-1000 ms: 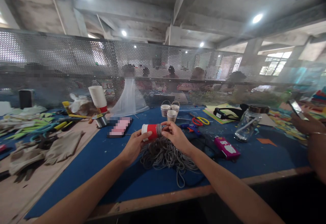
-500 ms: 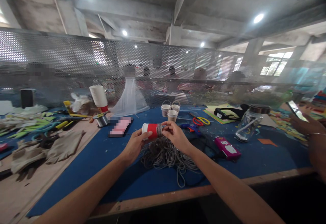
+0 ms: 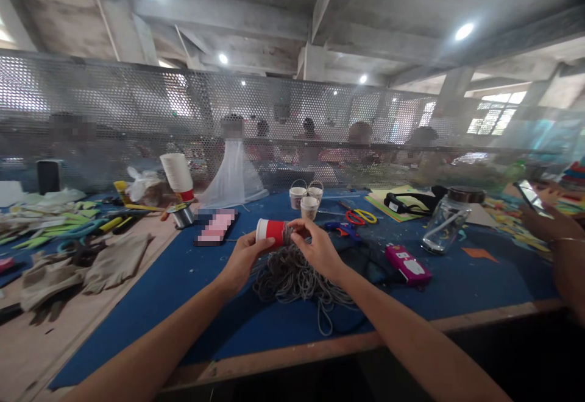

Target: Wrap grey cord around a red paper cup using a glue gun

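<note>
My left hand grips a red paper cup held on its side above the blue table mat. One end of the cup is wound with grey cord. My right hand pinches that cord against the cup's wrapped end. A loose heap of grey cord lies on the mat right under both hands.
Three small cord-wrapped cups stand behind my hands. Scissors, a blue glue gun, a pink box and a glass jar lie to the right. A stack of paper cups stands at left. Another person's hand holds a phone at far right.
My right hand's fingers have shifted slightly over the wrapped end of the cup, and the cup has tilted a little. The rest is as before.
</note>
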A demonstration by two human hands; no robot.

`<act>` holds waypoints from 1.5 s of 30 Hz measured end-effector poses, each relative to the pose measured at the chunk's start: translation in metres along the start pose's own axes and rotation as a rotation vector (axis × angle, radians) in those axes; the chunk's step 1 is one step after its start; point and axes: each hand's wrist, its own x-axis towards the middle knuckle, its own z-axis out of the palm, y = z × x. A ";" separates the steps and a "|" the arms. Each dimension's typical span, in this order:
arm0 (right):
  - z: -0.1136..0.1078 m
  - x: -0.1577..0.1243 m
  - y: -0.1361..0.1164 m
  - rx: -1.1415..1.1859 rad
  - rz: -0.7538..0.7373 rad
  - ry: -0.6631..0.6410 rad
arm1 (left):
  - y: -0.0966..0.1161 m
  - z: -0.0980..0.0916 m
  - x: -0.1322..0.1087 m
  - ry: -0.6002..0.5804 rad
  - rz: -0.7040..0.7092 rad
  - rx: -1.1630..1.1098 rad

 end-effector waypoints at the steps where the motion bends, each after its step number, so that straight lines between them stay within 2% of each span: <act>1: 0.000 0.000 0.001 0.003 0.008 -0.003 | 0.000 0.000 0.000 -0.008 0.001 -0.002; 13: -0.001 0.000 0.003 0.052 0.049 -0.018 | -0.001 -0.003 0.002 0.002 -0.014 -0.035; 18: -0.009 0.004 0.007 -0.057 0.051 0.001 | -0.002 -0.005 0.003 0.004 -0.012 -0.024; 21: -0.027 0.011 0.016 -0.217 0.060 0.007 | -0.004 -0.006 0.004 0.005 -0.013 -0.024; 25: -0.069 0.018 0.036 -0.443 0.141 0.095 | -0.007 -0.008 0.005 0.004 -0.018 -0.025; 27: -0.086 0.019 0.044 -0.488 0.184 0.120 | -0.008 -0.009 0.005 -0.005 -0.023 -0.024; 29: -0.093 0.019 0.047 -0.471 0.182 0.133 | -0.008 -0.009 0.005 -0.013 -0.018 -0.026; 32: -0.083 0.017 0.040 -0.417 0.116 0.126 | -0.008 -0.009 0.004 -0.018 -0.006 -0.023; 40: -0.029 0.018 -0.002 -0.265 -0.115 -0.020 | -0.008 -0.009 0.006 -0.020 0.002 0.013; 45: -0.014 0.011 -0.008 -0.299 -0.211 -0.047 | -0.011 -0.011 0.007 -0.039 0.034 0.087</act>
